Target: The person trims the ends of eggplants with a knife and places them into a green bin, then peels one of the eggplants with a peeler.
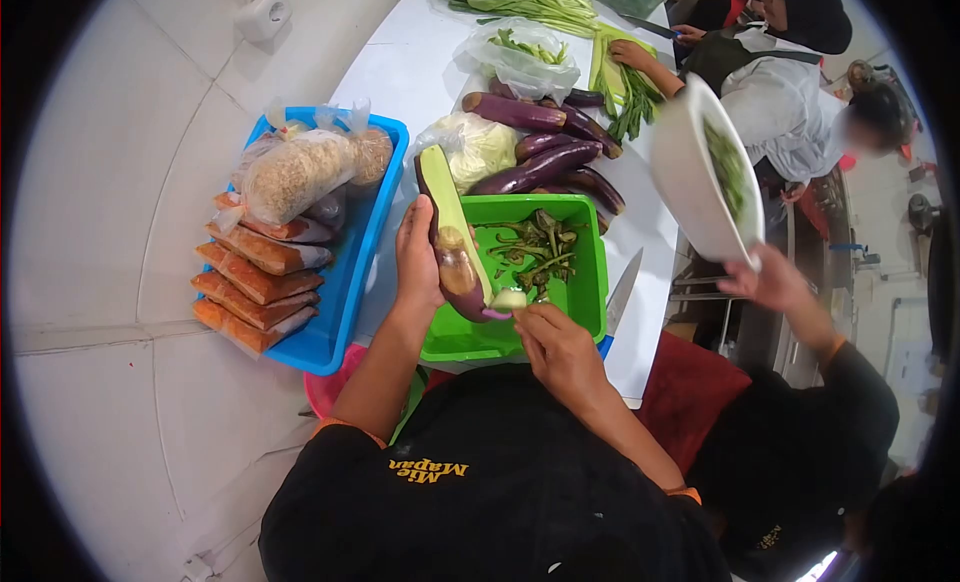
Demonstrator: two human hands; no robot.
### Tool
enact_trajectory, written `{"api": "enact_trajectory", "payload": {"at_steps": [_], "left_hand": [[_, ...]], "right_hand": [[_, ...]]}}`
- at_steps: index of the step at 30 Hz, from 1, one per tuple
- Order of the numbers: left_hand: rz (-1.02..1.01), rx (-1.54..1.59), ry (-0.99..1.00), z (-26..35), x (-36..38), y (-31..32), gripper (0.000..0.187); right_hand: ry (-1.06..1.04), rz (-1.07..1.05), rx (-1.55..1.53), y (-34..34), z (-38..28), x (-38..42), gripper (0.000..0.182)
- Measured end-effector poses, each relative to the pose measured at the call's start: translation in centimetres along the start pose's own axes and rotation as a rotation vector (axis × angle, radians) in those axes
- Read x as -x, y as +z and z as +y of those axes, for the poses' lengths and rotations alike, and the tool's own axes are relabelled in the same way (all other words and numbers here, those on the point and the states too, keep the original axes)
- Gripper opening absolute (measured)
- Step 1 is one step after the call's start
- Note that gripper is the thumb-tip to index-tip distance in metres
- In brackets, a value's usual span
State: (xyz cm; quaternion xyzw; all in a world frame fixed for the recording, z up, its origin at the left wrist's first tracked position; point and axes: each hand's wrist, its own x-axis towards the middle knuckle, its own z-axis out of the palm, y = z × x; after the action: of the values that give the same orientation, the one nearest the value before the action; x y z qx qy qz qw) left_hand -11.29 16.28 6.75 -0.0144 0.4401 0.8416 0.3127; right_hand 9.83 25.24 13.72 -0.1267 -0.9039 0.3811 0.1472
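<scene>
My left hand (418,257) grips a large purple eggplant (455,252), tilted over a green tub (598,267). A long strip of its skin is gone, baring pale flesh. At its lower end, my right hand (560,352) is closed on what looks like a small pale-green peeler (508,299); the fingers hide its handle. A thin purple strip shows beside the peeler. Cut eggplant stems (540,247) lie inside the tub. Just beyond it are several whole eggplants (550,167) and a cabbage in plastic (475,147).
A blue tray (345,327) with bagged orange and grainy food stands left. A knife (625,292) lies right of the tub. At right, a person's hand (770,282) holds a white bowl (690,172). Another person (770,92) handles leafy greens (630,92) at the far end.
</scene>
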Motion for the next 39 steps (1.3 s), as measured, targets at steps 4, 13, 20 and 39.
{"api": "enact_trajectory", "payload": {"at_steps": [4,13,20,39], "left_hand": [[-0.058,0.277,-0.172,3.3,-1.5,-1.3,0.053],[-0.180,0.274,-0.343,3.5,0.2,0.9,0.065],[-0.274,0.186,-0.396,1.8,0.8,0.9,0.047],[-0.582,-0.368,-0.568,4.0,-0.1,-1.2,0.059]], "right_hand": [[0.066,-0.116,0.049,1.1,1.2,1.8,0.017],[0.918,-0.251,-1.453,-2.1,1.2,-0.6,0.033],[0.533,-0.143,-0.732,1.6,-0.9,-1.1,0.041],[0.193,0.217,-0.054,-4.3,-1.6,-8.9,0.036]]}}
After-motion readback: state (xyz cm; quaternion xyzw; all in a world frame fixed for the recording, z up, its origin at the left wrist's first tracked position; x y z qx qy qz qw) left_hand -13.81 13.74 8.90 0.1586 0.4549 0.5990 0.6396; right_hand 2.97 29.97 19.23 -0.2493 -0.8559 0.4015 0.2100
